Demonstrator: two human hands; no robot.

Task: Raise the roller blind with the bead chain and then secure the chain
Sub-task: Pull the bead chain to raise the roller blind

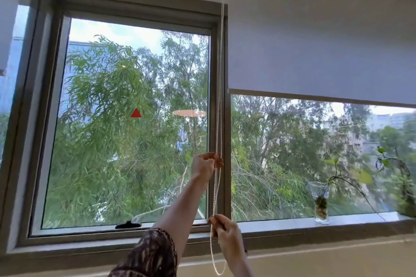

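From the head view, the left hand (206,164) is reaching up and forward, its fingers (217,161) curling closed around the bead chain (218,105) in front of the grey window frame (221,191). The right hand (225,229) is sitting lower, directly below the left fingers, and its fingers (215,220) are pinching shut on the same chain just above the sill (292,224).

Above the left fingers, the two strands of the chain are running nearly straight up along the frame to the top of the picture. Between the two hands the strands are hanging close together. Below the right fingers the chain is dropping into a loose loop whose bottom is hanging free.

The roller blind (315,40) is lying up and to the right of both hands, covering the upper part of the right pane; its bottom bar (315,96) is sitting well above the left fingers, sloping slightly down to the right in this wide view. The pane beneath it is showing trees.

Far to the right of the right fingers, a glass vase (320,204) with a trailing plant is standing on the sill. To the left of the right fingers, a dark window handle (128,225) is lying at the bottom of the left pane. A patterned sleeve (148,254) is covering the left upper arm.
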